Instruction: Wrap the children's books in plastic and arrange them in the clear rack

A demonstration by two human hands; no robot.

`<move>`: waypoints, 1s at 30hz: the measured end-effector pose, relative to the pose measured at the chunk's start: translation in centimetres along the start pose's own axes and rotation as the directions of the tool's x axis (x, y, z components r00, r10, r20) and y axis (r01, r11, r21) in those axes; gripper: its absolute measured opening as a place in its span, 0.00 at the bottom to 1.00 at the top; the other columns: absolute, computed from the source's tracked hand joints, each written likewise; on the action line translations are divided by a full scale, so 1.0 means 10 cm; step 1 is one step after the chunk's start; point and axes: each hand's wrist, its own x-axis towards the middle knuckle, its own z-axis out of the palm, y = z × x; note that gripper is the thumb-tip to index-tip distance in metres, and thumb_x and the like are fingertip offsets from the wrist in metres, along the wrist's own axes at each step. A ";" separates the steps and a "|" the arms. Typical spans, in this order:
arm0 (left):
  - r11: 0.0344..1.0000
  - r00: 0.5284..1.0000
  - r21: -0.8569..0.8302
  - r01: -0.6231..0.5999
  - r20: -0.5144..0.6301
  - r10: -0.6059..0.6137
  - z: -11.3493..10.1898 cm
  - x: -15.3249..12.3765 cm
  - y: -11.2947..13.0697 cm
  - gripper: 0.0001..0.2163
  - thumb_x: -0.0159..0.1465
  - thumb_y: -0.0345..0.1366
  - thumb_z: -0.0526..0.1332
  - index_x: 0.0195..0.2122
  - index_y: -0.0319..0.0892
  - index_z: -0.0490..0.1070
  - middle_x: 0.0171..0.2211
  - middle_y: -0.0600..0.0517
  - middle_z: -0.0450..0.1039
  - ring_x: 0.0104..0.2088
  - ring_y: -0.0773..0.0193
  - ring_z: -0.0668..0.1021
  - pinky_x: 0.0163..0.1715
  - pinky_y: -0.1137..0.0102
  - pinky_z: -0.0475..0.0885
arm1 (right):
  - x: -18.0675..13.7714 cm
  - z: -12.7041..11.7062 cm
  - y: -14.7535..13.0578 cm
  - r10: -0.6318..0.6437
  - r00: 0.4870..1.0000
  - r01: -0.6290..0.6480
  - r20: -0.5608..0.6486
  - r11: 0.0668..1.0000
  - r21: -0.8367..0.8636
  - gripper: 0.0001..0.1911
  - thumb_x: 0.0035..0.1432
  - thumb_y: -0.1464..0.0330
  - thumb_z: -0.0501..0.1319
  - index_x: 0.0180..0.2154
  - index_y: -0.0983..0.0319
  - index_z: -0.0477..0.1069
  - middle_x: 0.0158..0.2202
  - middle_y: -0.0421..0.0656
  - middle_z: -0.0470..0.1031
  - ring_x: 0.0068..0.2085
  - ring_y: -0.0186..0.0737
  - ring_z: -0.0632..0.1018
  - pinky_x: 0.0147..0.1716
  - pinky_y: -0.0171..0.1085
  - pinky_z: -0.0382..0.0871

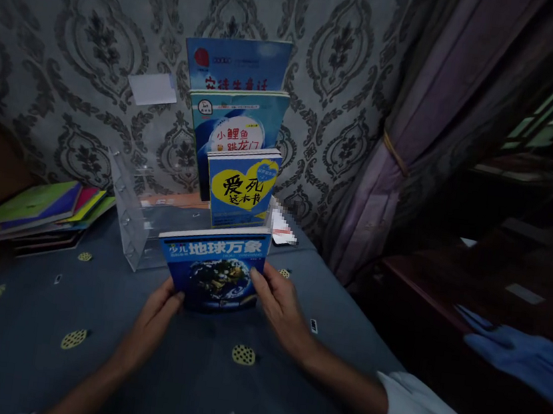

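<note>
Between my two hands is a dark blue book [220,277] with a globe on its cover, tilted back with its top edge away from me. My left hand [155,310] grips its lower left side, thumb on the front. On its right side my right hand [277,301] holds it, thumb also on the cover. Just behind stands a clear tiered rack [128,222]. In its right part, stepped upward, are a blue book with a yellow heart [243,189], a teal book [198,130] and a taller blue book [239,58].
A pile of colourful books [48,212] lies at the left on the blue patterned cloth [174,382]. Patterned wallpaper [345,61] rises behind the rack. A tied curtain [388,153] hangs at the right, near a blue cloth [525,358] on a dark red surface.
</note>
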 end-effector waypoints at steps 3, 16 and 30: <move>0.999 1.000 0.043 -0.003 -0.030 0.004 0.04 0.06 -0.02 0.16 0.60 0.48 0.61 0.41 0.42 0.78 0.25 0.55 0.70 0.29 0.60 0.73 0.40 0.66 0.73 | 0.01 0.05 0.04 -0.035 0.999 0.033 -0.032 0.997 -0.069 0.17 0.71 0.57 0.51 0.43 0.60 0.74 0.31 0.40 0.75 0.35 0.40 0.76 0.39 0.37 0.71; 0.999 0.995 0.045 -0.001 -0.095 0.006 0.09 -0.13 -0.44 0.23 0.65 0.51 0.61 0.57 0.45 0.69 0.53 0.47 0.76 0.57 0.52 0.76 0.57 0.60 0.72 | -0.26 0.13 0.30 -0.136 0.990 0.129 -0.020 0.970 -0.207 0.23 0.73 0.58 0.45 0.61 0.56 0.67 0.47 0.48 0.80 0.46 0.49 0.79 0.48 0.45 0.76; 0.998 0.998 0.061 -0.007 -0.060 0.010 0.11 -0.15 -0.33 0.21 0.63 0.55 0.63 0.46 0.43 0.72 0.46 0.46 0.78 0.49 0.53 0.79 0.50 0.62 0.76 | -0.27 0.10 0.38 -0.185 0.982 0.189 0.042 0.953 -0.237 0.28 0.74 0.62 0.46 0.72 0.58 0.51 0.65 0.50 0.69 0.62 0.47 0.73 0.62 0.49 0.67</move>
